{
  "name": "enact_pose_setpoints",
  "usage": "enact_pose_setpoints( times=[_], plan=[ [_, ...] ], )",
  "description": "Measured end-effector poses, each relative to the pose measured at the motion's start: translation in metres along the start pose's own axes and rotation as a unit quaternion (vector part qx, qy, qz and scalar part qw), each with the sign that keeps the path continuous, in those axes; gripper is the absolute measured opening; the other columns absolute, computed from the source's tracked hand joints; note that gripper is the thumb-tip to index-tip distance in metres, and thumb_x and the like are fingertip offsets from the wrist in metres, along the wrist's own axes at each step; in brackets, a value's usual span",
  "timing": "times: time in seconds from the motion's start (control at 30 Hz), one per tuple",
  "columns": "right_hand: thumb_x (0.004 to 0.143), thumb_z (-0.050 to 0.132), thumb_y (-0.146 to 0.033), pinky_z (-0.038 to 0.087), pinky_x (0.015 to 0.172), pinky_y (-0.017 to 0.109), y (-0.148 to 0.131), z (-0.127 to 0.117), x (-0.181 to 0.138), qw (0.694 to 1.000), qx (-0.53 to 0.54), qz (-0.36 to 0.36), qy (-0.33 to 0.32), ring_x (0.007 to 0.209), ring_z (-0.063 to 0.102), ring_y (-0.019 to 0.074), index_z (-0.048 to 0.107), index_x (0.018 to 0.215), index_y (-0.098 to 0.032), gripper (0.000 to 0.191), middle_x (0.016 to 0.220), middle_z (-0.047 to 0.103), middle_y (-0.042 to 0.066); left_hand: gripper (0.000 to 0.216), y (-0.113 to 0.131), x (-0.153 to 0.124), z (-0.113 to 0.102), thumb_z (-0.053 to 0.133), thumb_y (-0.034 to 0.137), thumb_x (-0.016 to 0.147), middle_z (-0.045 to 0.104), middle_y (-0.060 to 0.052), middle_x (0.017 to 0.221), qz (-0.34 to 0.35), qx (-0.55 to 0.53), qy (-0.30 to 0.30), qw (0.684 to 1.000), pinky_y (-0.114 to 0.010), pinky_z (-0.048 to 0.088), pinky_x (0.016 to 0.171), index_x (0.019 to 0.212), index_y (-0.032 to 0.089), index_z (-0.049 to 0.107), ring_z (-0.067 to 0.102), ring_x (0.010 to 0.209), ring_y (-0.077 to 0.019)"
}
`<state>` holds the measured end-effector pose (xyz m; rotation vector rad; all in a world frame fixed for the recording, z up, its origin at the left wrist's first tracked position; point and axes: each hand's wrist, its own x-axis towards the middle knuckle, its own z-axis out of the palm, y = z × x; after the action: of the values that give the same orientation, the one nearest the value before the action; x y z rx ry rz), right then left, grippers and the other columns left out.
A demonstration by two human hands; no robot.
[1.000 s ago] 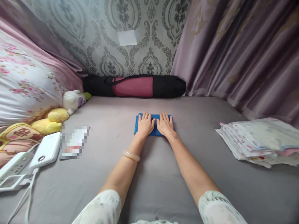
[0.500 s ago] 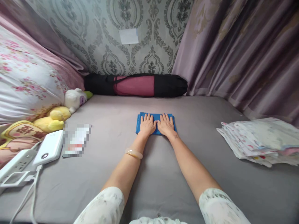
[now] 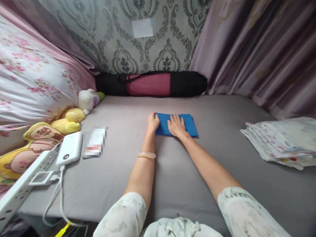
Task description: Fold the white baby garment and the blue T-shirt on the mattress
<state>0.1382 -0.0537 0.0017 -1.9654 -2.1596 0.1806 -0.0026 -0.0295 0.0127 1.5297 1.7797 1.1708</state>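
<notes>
Lying mid-bed, the blue cloth [image 3: 184, 124] now shows more of its right half. The left hand [image 3: 152, 121] has slid off the top to the cloth's left edge, fingers curled around it. The right hand [image 3: 176, 125] stays flat on the cloth, fingers spread.

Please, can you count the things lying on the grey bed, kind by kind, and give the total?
Folded blue cloth: 1
Stack of printed cloths: 1
Plush toys: 2
White power bank: 1
Power strip: 1
Black and pink roll bag: 1
Total: 7
</notes>
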Motion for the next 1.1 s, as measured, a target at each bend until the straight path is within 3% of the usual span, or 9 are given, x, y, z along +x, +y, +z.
enact_pose_setpoints(
  times=[0.23,0.4,0.53,0.7,0.87,1.0,1.1],
  plan=[
    [0.098,0.023,-0.037,0.011,0.116,0.047,-0.001,-0.002,0.001,1.0,-0.009,-0.001,0.004,0.143,0.022,0.0277,0.036,0.146,-0.007,0.059,0.154,0.032,0.015,0.032,-0.016,0.01,-0.01,0.041,0.012,0.084,0.068,-0.015,0.111,-0.055,-0.124,0.038,0.99,-0.036,0.043,0.101,0.102,0.014,0.067,0.061,0.113,-0.023],
    [0.099,0.02,-0.04,0.01,0.115,0.049,-0.024,-0.005,0.002,0.999,0.006,-0.018,0.028,0.144,0.018,0.027,0.036,0.146,-0.01,0.059,0.155,0.029,0.015,0.032,-0.018,0.012,-0.021,0.041,0.011,0.078,0.068,-0.014,0.108,-0.138,-0.254,0.07,0.955,-0.037,0.047,0.095,0.099,0.016,0.064,0.064,0.107,-0.0218],
    [0.099,0.018,-0.043,0.011,0.116,0.046,-0.035,0.002,0.005,0.999,0.028,-0.019,0.003,0.145,0.018,0.0258,0.033,0.148,-0.011,0.06,0.156,0.028,0.013,0.032,-0.016,0.012,-0.025,0.042,0.01,0.074,0.069,-0.012,0.103,-0.18,-0.318,0.076,0.928,-0.035,0.05,0.088,0.098,0.017,0.061,0.065,0.103,-0.0208],
    [0.099,0.018,-0.044,0.011,0.116,0.046,-0.032,0.007,0.006,1.0,0.017,-0.013,-0.015,0.145,0.018,0.0251,0.031,0.149,-0.012,0.06,0.156,0.027,0.012,0.029,-0.013,0.012,-0.024,0.042,0.01,0.073,0.069,-0.013,0.104,-0.203,-0.335,0.069,0.918,-0.032,0.05,0.085,0.096,0.016,0.059,0.067,0.1,-0.0198],
    [0.099,0.025,-0.04,0.013,0.115,0.049,-0.04,-0.003,0.008,1.0,-0.003,-0.009,-0.027,0.144,0.018,0.0274,0.034,0.147,-0.01,0.058,0.156,0.026,0.015,0.034,-0.014,0.012,-0.021,0.041,0.01,0.074,0.069,-0.013,0.106,-0.203,-0.328,0.057,0.921,-0.03,0.051,0.082,0.101,0.016,0.059,0.067,0.101,-0.0193],
    [0.098,0.025,-0.038,0.01,0.116,0.049,-0.06,-0.007,0.013,0.998,-0.01,-0.06,-0.012,0.146,0.013,0.0262,0.034,0.147,-0.008,0.057,0.157,0.022,0.015,0.041,-0.018,0.013,-0.02,0.039,0.012,0.075,0.07,-0.013,0.108,-0.183,-0.296,0.05,0.936,-0.03,0.053,0.079,0.11,0.016,0.059,0.067,0.103,-0.0197],
    [0.099,0.022,-0.04,0.009,0.116,0.047,-0.07,0.0,0.017,0.995,-0.001,-0.096,-0.036,0.146,0.012,0.0242,0.032,0.148,-0.007,0.06,0.158,0.021,0.013,0.041,-0.02,0.013,-0.021,0.037,0.013,0.076,0.069,-0.015,0.111,-0.181,-0.291,0.055,0.938,-0.029,0.054,0.075,0.112,0.014,0.058,0.067,0.103,-0.0202]
  ],
)
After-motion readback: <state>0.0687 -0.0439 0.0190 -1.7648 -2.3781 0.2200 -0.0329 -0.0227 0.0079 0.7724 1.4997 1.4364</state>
